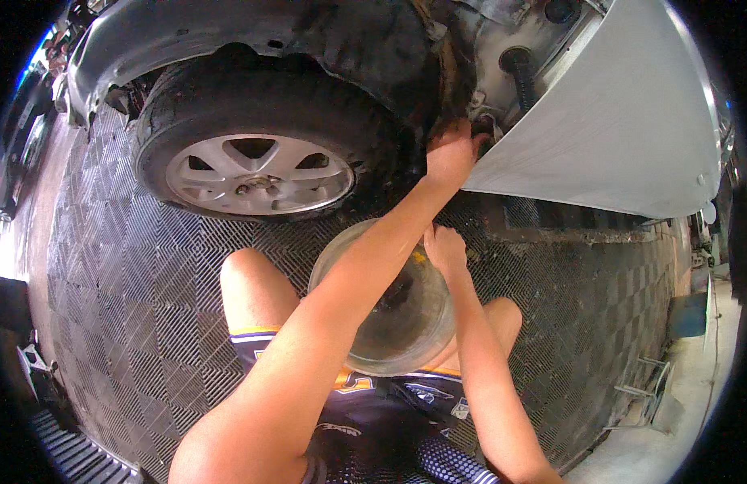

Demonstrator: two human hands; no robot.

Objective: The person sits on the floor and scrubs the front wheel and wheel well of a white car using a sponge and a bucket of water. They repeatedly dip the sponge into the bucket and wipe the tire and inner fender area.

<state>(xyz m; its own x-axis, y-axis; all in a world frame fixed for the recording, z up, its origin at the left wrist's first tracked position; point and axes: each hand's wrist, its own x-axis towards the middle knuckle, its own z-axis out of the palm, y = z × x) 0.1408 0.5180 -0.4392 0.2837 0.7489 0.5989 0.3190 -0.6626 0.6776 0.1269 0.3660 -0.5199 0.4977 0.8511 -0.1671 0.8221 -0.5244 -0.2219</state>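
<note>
My left hand (454,145) reaches up into the gap between the wheel arch and the silver door panel (603,121) of a car. Its fingers go mostly out of sight among dark parts, so what they touch cannot be made out. Lower down, my right hand (447,248) is curled closed at the far right rim of a clear round tub (422,347). The tub sits between my bent knees, with dark, murky contents; my left forearm crosses over part of it. Left of my hands is the car's wheel, a black tire (268,89) on a silver spoked rim (264,173).
Above the wheel curves the grey fender (171,36), its lower edge ragged. A black ribbed hose (518,77) hangs inside the opened body. Dark patterned tiles (163,306) cover the floor. A metal-framed item (652,399) stands at the right, and another vehicle (22,145) far left.
</note>
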